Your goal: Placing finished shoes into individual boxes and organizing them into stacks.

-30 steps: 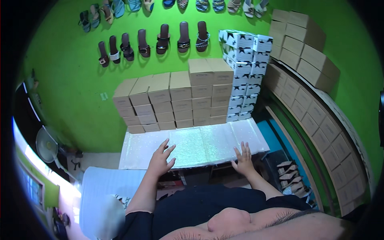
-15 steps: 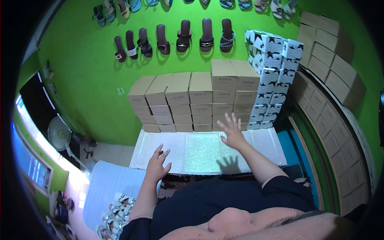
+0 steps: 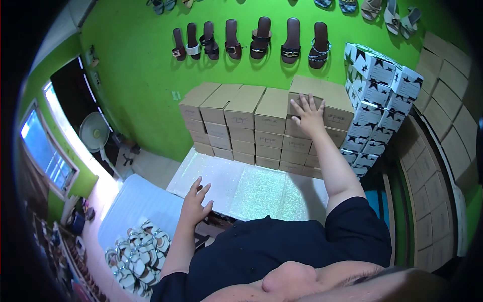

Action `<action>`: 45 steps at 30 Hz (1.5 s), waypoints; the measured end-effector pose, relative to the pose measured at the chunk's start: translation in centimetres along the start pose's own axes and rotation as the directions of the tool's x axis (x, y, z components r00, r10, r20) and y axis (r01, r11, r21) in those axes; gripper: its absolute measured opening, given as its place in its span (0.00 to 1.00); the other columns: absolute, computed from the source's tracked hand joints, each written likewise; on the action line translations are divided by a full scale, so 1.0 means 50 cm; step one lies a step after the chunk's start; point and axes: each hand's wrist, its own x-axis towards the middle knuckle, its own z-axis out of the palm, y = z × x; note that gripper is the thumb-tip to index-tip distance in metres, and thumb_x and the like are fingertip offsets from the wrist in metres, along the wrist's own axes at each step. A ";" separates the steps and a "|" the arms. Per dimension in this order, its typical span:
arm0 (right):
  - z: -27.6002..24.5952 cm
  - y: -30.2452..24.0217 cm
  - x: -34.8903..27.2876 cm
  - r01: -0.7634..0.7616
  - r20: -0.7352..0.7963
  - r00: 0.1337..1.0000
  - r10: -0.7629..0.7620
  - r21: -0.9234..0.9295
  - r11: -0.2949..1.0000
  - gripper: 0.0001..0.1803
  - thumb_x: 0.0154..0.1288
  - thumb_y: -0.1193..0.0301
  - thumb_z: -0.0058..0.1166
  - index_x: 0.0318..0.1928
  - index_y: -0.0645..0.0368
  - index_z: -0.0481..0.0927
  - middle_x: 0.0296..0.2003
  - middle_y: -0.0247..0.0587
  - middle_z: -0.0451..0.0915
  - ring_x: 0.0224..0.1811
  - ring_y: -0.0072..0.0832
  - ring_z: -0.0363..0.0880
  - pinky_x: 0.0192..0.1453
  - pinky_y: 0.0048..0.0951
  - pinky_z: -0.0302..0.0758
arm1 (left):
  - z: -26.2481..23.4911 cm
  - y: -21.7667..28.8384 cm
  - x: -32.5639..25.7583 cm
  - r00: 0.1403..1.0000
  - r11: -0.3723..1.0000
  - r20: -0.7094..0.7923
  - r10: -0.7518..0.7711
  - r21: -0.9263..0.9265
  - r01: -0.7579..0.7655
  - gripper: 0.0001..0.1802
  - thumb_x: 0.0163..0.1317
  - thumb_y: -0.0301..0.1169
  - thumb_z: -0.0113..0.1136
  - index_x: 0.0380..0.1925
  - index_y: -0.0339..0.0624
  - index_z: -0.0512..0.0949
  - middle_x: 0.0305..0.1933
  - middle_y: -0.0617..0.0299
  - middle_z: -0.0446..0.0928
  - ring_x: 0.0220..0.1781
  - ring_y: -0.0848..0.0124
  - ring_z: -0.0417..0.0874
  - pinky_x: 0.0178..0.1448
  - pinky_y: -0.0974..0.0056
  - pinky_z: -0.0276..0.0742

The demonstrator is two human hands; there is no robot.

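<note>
My right hand (image 3: 308,115), fingers spread, rests on the top brown shoe box (image 3: 306,103) of the far stack; my left hand (image 3: 193,205), open, steadies on the glittery table (image 3: 256,191). I'd grip both box sides before lifting.

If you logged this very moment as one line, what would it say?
right hand: flat on top brown box of stack | left hand: open, fingers spread, at near edge of glittery table | both hands hold nothing

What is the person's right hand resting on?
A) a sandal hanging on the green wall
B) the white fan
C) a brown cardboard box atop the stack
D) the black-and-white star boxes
C: the right hand lies spread on a top brown cardboard box in the stack.
</note>
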 end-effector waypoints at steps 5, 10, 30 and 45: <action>-0.030 0.014 0.050 -0.046 -0.132 0.990 0.045 -0.007 0.999 0.38 0.67 0.61 0.54 0.75 0.24 0.58 0.80 0.40 0.42 0.82 0.43 0.37 0.73 0.78 0.33 | 0.010 0.013 -0.024 0.996 0.996 -0.035 -0.079 0.043 0.080 0.34 0.51 0.31 0.68 0.63 0.46 0.75 0.74 0.44 0.61 0.63 0.48 0.77 0.65 0.52 0.75; -0.009 0.043 0.079 -0.037 -0.311 0.949 0.043 0.026 0.999 0.42 0.60 0.72 0.59 0.73 0.28 0.62 0.70 0.46 0.59 0.75 0.42 0.54 0.74 0.72 0.42 | 0.023 0.038 -0.026 0.993 0.992 -0.061 -0.097 0.072 0.101 0.34 0.50 0.31 0.68 0.62 0.46 0.76 0.74 0.44 0.62 0.62 0.48 0.78 0.65 0.53 0.75; -0.093 -0.175 -0.308 0.641 -0.578 0.767 -0.278 0.717 0.275 0.65 0.31 0.70 0.82 0.73 0.34 0.57 0.68 0.45 0.63 0.70 0.51 0.65 0.73 0.62 0.61 | 0.064 -0.086 0.015 0.964 0.624 0.010 -0.267 -0.760 0.181 0.50 0.61 0.55 0.62 0.74 0.36 0.54 0.75 0.48 0.61 0.76 0.57 0.63 0.76 0.57 0.57; 0.129 -0.193 -0.480 -0.400 0.471 0.826 -0.311 0.877 0.267 0.60 0.50 0.76 0.62 0.78 0.48 0.37 0.70 0.54 0.63 0.69 0.47 0.69 0.64 0.39 0.75 | 0.325 -0.148 0.008 0.953 0.556 0.223 -0.207 -0.774 0.302 0.56 0.51 0.24 0.64 0.76 0.39 0.41 0.73 0.45 0.61 0.76 0.57 0.62 0.77 0.57 0.57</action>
